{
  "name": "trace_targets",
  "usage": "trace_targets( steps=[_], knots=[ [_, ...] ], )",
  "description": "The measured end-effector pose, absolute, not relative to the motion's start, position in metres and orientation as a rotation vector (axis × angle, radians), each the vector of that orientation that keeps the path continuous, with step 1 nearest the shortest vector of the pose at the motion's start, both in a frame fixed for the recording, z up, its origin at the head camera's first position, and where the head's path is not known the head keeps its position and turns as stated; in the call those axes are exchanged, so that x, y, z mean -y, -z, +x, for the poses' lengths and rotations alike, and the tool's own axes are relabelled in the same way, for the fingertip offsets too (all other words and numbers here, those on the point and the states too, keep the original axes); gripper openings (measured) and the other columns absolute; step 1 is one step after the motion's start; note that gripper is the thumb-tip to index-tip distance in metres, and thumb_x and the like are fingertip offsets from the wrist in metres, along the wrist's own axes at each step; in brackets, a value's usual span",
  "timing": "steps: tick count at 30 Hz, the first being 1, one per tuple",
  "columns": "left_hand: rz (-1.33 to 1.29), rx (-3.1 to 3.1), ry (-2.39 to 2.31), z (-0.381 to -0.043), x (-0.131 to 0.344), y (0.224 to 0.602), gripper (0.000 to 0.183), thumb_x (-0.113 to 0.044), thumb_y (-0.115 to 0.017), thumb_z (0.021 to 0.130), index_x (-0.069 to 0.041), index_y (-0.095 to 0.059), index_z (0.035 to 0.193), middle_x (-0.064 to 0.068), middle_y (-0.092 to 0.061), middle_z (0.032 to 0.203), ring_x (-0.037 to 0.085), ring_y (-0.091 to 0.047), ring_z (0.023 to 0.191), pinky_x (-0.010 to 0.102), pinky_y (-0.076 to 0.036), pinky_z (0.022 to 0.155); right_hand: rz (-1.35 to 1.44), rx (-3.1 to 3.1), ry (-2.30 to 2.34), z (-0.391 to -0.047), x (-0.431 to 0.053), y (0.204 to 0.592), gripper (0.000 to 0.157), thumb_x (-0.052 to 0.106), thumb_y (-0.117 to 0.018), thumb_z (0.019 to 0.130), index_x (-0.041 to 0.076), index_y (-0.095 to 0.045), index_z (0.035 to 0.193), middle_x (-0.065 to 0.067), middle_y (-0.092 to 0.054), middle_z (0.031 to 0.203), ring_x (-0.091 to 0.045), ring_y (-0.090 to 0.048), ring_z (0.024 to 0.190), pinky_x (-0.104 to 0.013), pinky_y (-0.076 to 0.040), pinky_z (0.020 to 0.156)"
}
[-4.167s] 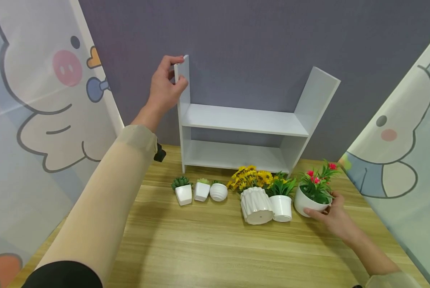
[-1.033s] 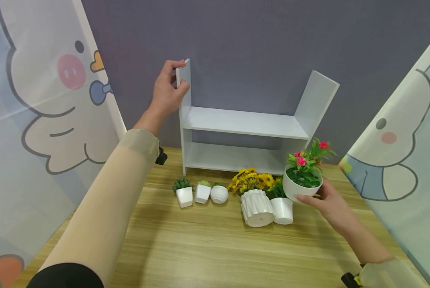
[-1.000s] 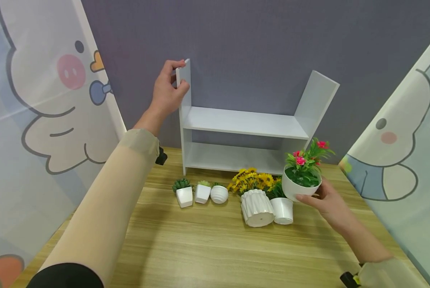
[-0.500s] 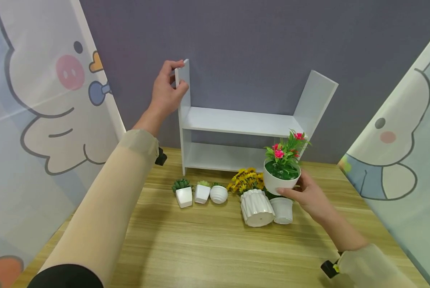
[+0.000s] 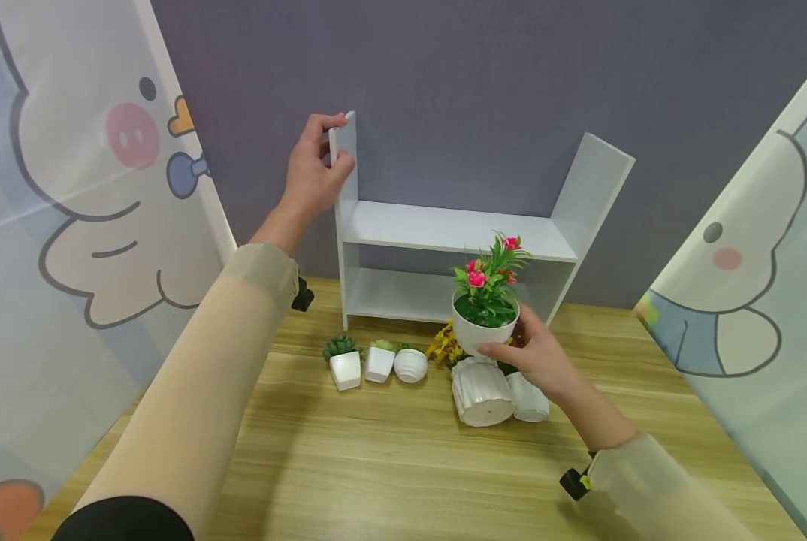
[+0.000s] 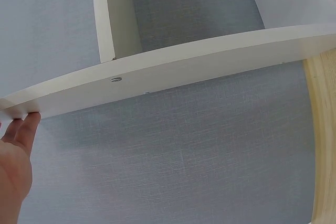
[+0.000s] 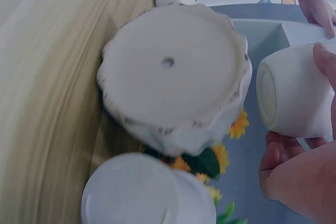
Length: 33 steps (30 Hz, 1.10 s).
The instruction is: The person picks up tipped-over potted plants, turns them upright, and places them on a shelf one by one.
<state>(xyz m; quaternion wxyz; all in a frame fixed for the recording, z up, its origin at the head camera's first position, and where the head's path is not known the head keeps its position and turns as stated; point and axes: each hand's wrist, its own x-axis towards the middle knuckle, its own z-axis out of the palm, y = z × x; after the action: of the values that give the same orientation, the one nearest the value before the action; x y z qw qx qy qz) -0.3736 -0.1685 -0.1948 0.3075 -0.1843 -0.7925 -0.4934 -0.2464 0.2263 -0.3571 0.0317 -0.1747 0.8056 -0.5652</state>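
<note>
Head view: wooden table bears white shelf, its left panel pinched near the top by left hand, probably for steadiness. Right hand grips red-flowered pot aloft before shelf, likely so blooms stay upright. Below, fluted pot lies sideways; small succulents left.

Yellow flowers nr back edge of light-wood table mostly hidden behind round white pot w/ pink blooms; smooth white tapered pot part-blocked by R hand.
</note>
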Motion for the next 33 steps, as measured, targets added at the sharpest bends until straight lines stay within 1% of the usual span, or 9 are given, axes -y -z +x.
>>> trace_targets(
  steps=[3,8,13,15,20,22,26,30,33],
  knots=[
    [-0.49,2.099,1.301,-0.374,0.168,0.195,0.047,-0.009,-0.052,0.107,-0.013,-0.05,0.153,-0.009,-0.044,0.173,0.022,-0.055,0.153,0.041,-0.055,0.112,-0.536,-2.463,1.734,-0.248,-0.218,0.356,0.084,0.012,-0.083,0.097,0.013,-0.037,0.167,-0.019,-0.057,0.141,-0.025,-0.063,0.109,-0.035,-0.062,0.084],
    [-0.5,2.092,1.295,-0.375,0.168,0.195,0.046,-0.008,-0.052,0.106,-0.013,-0.05,0.152,-0.01,-0.045,0.172,0.023,-0.057,0.152,0.039,-0.056,0.11,-0.542,-2.426,1.735,-0.252,-0.205,0.355,0.085,0.015,-0.085,0.096,0.018,-0.038,0.167,-0.019,-0.057,0.144,-0.029,-0.064,0.112,-0.033,-0.063,0.089],
    [-0.519,2.073,1.292,-0.376,0.168,0.195,0.046,-0.006,-0.052,0.105,-0.011,-0.051,0.15,-0.006,-0.046,0.172,0.024,-0.058,0.151,0.037,-0.056,0.105,-0.582,-2.395,1.754,-0.254,-0.191,0.352,0.087,0.014,-0.085,0.096,0.016,-0.037,0.168,-0.019,-0.056,0.145,-0.028,-0.063,0.113,-0.032,-0.063,0.089],
    [-0.52,2.072,1.292,-0.376,0.169,0.195,0.046,-0.006,-0.052,0.105,-0.011,-0.051,0.15,-0.005,-0.046,0.172,0.024,-0.058,0.151,0.038,-0.056,0.105,-0.587,-2.417,1.739,-0.255,-0.186,0.349,0.087,0.016,-0.085,0.096,0.016,-0.037,0.168,-0.019,-0.057,0.143,-0.027,-0.063,0.11,-0.031,-0.062,0.088],
    [-0.508,2.078,1.302,-0.375,0.169,0.195,0.046,-0.007,-0.053,0.105,-0.012,-0.051,0.151,-0.007,-0.046,0.172,0.024,-0.057,0.152,0.042,-0.056,0.112,-0.593,-2.451,1.706,-0.256,-0.175,0.339,0.087,0.022,-0.085,0.095,0.019,-0.037,0.168,-0.019,-0.056,0.138,-0.032,-0.061,0.109,-0.034,-0.061,0.088],
    [-0.509,2.075,1.306,-0.375,0.169,0.195,0.046,-0.006,-0.053,0.105,-0.012,-0.051,0.151,-0.007,-0.046,0.172,0.024,-0.057,0.152,0.043,-0.056,0.113,-0.608,-2.448,1.711,-0.258,-0.17,0.334,0.088,0.022,-0.085,0.095,0.02,-0.037,0.169,-0.018,-0.056,0.139,-0.034,-0.06,0.11,-0.036,-0.06,0.089],
    [-0.517,2.066,1.311,-0.375,0.169,0.195,0.046,-0.006,-0.053,0.105,-0.012,-0.052,0.15,-0.007,-0.047,0.172,0.023,-0.058,0.151,0.04,-0.056,0.108,-0.642,-2.481,1.708,-0.263,-0.16,0.322,0.088,0.023,-0.085,0.095,0.021,-0.038,0.168,-0.017,-0.056,0.139,-0.035,-0.06,0.109,-0.038,-0.058,0.089],
    [-0.521,2.05,1.322,-0.376,0.169,0.195,0.046,-0.004,-0.053,0.104,-0.01,-0.052,0.149,-0.005,-0.048,0.171,0.025,-0.059,0.15,0.036,-0.056,0.103,-0.686,-2.521,1.695,-0.27,-0.151,0.312,0.087,0.026,-0.086,0.094,0.022,-0.039,0.168,-0.014,-0.057,0.138,-0.033,-0.059,0.109,-0.039,-0.055,0.089],
    [-0.525,2.039,1.325,-0.376,0.169,0.196,0.046,-0.003,-0.053,0.103,-0.009,-0.053,0.148,-0.003,-0.048,0.171,0.026,-0.06,0.15,0.035,-0.056,0.101,-0.725,-2.514,1.723,-0.274,-0.143,0.304,0.085,0.026,-0.085,0.094,0.022,-0.041,0.167,-0.014,-0.057,0.138,-0.035,-0.058,0.114,-0.041,-0.054,0.091]
  ],
)
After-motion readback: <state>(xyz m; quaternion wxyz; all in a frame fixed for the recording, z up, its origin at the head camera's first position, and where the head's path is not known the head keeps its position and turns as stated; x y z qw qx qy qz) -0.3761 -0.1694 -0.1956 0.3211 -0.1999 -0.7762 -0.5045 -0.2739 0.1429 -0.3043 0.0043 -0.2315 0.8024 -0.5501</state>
